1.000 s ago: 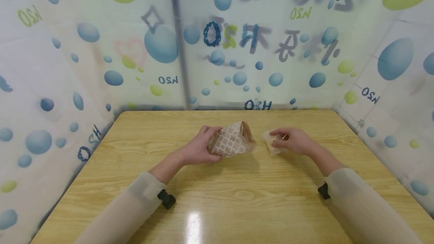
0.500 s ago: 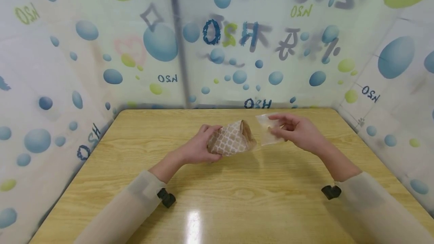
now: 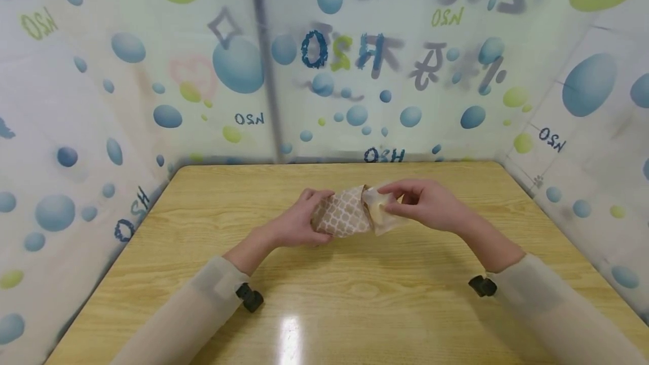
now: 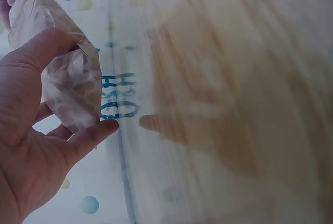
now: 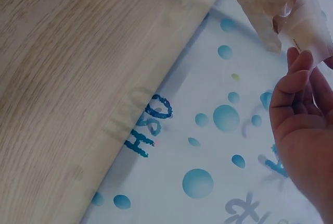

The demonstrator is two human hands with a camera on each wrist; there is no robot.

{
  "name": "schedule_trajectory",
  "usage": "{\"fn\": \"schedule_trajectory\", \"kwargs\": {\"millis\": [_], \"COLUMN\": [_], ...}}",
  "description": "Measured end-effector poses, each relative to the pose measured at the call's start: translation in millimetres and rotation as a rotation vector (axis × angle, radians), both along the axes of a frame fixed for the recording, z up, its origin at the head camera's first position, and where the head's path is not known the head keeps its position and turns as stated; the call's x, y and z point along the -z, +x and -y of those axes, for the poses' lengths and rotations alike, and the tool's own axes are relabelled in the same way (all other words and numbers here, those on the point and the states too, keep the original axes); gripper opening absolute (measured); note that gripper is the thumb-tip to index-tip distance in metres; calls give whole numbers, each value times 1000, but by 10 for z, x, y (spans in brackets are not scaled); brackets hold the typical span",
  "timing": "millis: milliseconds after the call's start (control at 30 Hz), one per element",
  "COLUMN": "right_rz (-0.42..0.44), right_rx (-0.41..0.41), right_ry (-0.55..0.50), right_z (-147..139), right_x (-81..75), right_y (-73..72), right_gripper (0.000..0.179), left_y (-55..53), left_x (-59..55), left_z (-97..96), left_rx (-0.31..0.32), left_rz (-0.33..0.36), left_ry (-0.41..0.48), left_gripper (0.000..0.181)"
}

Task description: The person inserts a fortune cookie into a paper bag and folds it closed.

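My left hand (image 3: 301,221) grips the closed end of a brown paper bag (image 3: 346,213) with a white lattice print; its open mouth faces right. In the left wrist view the thumb and fingers curl round the bag (image 4: 78,86). My right hand (image 3: 426,204) pinches a small translucent packet (image 3: 382,213) with something pale yellow inside. The packet's left edge is right at the bag's mouth and overlaps it in the head view. From the right wrist, the packet (image 5: 307,26) shows between the fingertips, beside the bag's opening (image 5: 283,13).
A wood-grain table (image 3: 324,308) lies under both hands. Printed walls (image 3: 324,128) with blue and green dots close in its back and sides. Each sleeve has a black wrist camera, the left one (image 3: 249,297) and the right one (image 3: 483,286).
My right hand has lifted the packet off the table area and carried it left to the bag's mouth. The left hand keeps its hold on the bag, almost unmoved.
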State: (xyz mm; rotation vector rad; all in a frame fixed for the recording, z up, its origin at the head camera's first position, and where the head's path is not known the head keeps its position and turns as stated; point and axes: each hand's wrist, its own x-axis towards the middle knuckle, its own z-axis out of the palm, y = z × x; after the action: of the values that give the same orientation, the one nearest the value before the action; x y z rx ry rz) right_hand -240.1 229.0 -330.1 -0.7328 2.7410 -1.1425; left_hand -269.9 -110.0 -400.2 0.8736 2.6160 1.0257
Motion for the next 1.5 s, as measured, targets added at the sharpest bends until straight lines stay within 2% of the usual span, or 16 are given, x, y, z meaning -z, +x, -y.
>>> {"fn": "schedule_trajectory", "kwargs": {"millis": [200,400,633,1133,1333,1500], "right_rz": [2,-59,-120,-163,-135,-93], "right_rx": [1,11,24,6,34,38], "right_ry": [34,78,83,51,-38,-86], "right_z": [23,80,180,321,230,94], "right_x": [-17,-3,70,206,207,190], "right_y": [-13,-37,-41,-8,-16,-17], "right_gripper": [39,38,36,36,53,54], "left_y": [6,2,15,23,13,-8], "left_x": [10,12,-4,0,7,13], "left_z": [-16,-28,-35,-42,0,45], "left_rx": [11,25,18,4,-10,-4], "left_rz": [-3,-13,-4,11,3,-12], "left_ry": [-12,-17,-26,-18,9,24], "left_gripper": [100,100,99,99,98,98]}}
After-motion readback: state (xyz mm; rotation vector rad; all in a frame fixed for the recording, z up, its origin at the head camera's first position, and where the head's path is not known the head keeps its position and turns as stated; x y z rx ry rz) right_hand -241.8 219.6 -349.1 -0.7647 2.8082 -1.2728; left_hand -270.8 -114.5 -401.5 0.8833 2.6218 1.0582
